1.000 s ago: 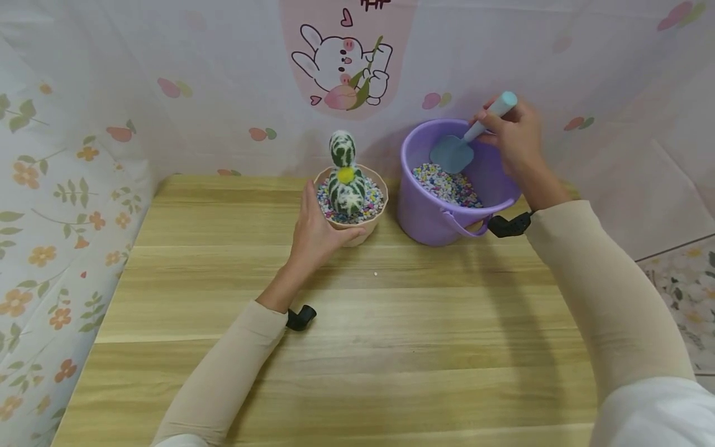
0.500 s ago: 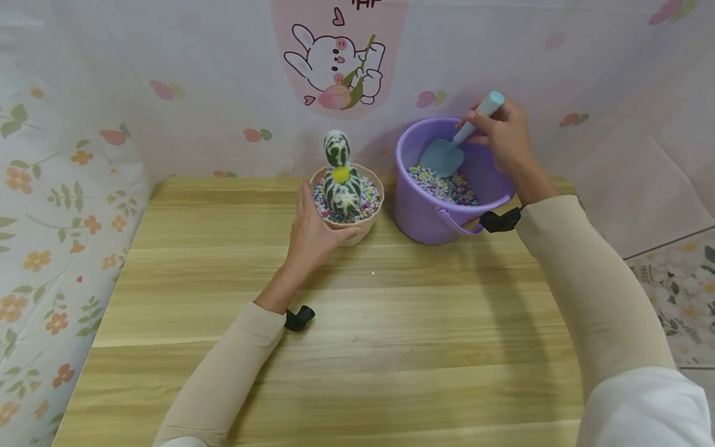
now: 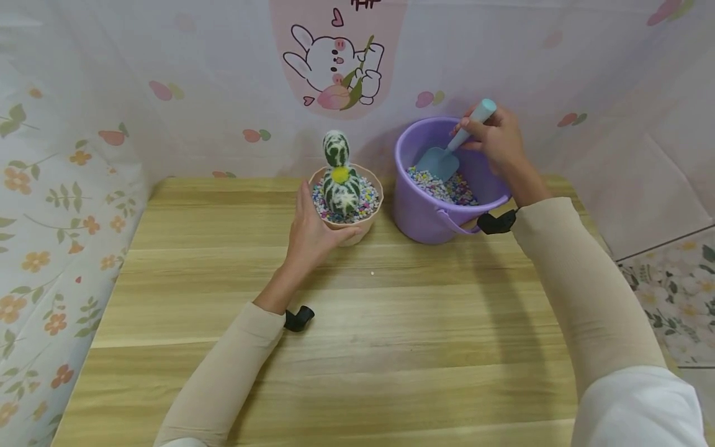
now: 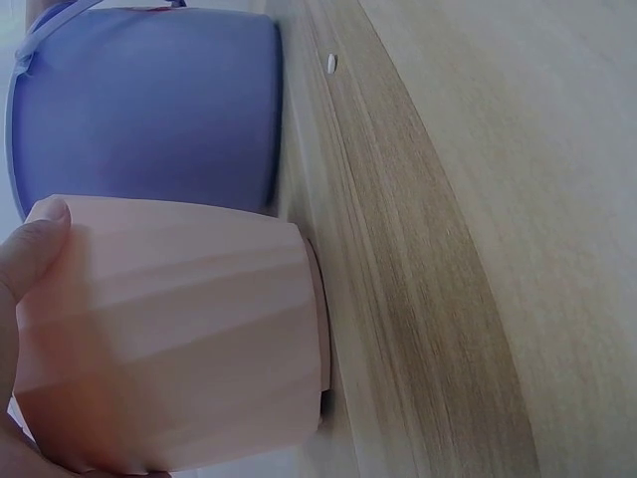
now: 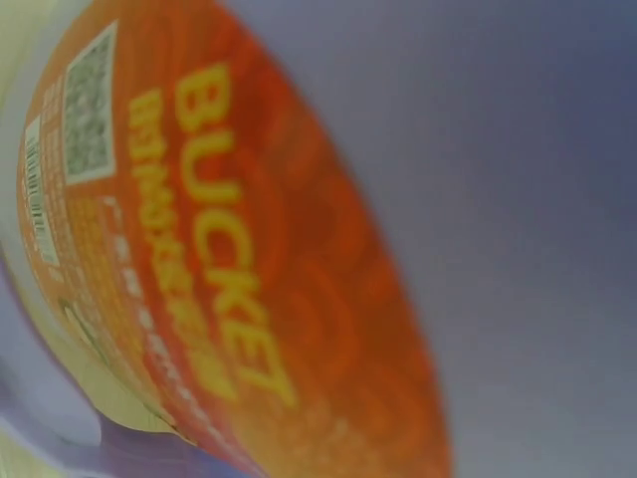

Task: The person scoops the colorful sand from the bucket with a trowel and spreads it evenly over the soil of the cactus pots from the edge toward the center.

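Note:
My left hand (image 3: 310, 233) holds a peach flower pot (image 3: 365, 227), fingers along its left side and thumb across the front near the rim. In the pot stands a toy-like cactus (image 3: 342, 194) with a yellow flower, ringed by coloured pebbles. The left wrist view shows the ridged side of the pot (image 4: 169, 329) standing on the table. Over the purple bucket (image 3: 421, 214), my right hand (image 3: 499, 141) grips the pale blue handle of a small shovel (image 3: 440, 162). The shovel's blade dips into coloured pebbles (image 3: 460, 189) in the bucket, its tip partly buried.
The bucket stands just right of the pot, its handle (image 3: 455, 225) hanging in front. An orange label (image 5: 289, 249) on the bucket fills much of the right wrist view. One white pebble (image 3: 372, 273) lies on the wooden table (image 3: 357, 347). A printed cloth (image 3: 212, 93) hangs behind.
My right hand has moved slightly left and down, taking the shovel's blade lower into the pebbles. The left hand stays on the flower pot; the head view has shifted a little.

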The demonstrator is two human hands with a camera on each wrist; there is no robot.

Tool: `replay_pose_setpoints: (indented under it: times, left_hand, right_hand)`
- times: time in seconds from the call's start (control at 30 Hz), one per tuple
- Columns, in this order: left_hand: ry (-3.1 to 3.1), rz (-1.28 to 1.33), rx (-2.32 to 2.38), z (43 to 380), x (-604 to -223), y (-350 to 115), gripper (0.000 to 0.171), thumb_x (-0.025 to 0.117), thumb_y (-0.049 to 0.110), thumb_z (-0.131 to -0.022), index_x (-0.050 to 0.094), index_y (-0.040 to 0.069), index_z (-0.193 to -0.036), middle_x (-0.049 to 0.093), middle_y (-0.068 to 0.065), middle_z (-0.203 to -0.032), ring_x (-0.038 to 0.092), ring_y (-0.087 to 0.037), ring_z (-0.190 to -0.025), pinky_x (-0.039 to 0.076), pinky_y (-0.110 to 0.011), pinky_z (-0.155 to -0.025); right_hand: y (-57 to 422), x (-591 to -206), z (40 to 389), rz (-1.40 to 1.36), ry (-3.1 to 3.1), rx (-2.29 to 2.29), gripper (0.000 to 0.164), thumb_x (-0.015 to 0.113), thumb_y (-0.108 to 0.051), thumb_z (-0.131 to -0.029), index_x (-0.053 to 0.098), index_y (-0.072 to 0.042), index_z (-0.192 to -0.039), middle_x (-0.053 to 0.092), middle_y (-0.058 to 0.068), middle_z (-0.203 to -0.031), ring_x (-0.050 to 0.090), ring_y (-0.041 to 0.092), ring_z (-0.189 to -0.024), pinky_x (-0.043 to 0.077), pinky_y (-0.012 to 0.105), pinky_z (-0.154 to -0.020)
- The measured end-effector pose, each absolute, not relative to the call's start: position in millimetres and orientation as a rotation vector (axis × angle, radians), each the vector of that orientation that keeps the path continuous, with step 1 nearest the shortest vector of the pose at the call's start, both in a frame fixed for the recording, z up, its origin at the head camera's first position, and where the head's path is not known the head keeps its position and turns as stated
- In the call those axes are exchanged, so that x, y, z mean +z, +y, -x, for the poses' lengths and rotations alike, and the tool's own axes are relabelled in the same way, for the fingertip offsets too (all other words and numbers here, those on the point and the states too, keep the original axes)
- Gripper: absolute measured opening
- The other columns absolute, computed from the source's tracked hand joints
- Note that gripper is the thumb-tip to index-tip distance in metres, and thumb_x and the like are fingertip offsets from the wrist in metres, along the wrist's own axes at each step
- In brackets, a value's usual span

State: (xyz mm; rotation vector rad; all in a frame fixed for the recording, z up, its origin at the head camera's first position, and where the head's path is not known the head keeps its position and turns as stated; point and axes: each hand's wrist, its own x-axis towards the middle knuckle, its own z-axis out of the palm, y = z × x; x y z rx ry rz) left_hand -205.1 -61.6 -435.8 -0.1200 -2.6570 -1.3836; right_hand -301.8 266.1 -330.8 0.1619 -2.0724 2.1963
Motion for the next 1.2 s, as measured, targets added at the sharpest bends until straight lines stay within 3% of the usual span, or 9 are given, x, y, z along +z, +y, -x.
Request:
replay_pose_setpoints:
  times: [1.03, 1.2]
  left_hand:
    - [-2.647, 0.139, -1.388, 204.5, -437.9, -61.6, 0.136, 0.088, 0.051, -0.062, 0.001, 0.005, -0.156, 0.01, -0.014, -0.162, 0.028, -0.037, -0.142, 0.034, -0.053, -0.11]
    - [-2.645, 0.135, -1.388, 204.4, -437.9, -61.9, 0.136, 0.089, 0.05, -0.062, 0.001, 0.006, -0.156, 0.009, -0.013, -0.162, 0.03, -0.038, -0.141, 0.034, -0.054, -0.109]
  right_hand:
    - [267.9, -331.0, 297.9, -0.137, -2.193, 2.141, 0.005, 0.065, -0.003, -0.091, 0.062, -0.001, -0.087, 0.07, 0.01, -0.076, 0.071, 0.02, -0.073, 0.057, 0.026, -0.057]
    - [266.2, -329.7, 297.0, -0.105, -2.244, 2.106, 0.017, 0.072, -0.011, -0.088, 0.061, -0.001, -0.097, 0.072, 0.009, -0.084, 0.071, 0.02, -0.08, 0.057, 0.025, -0.062]
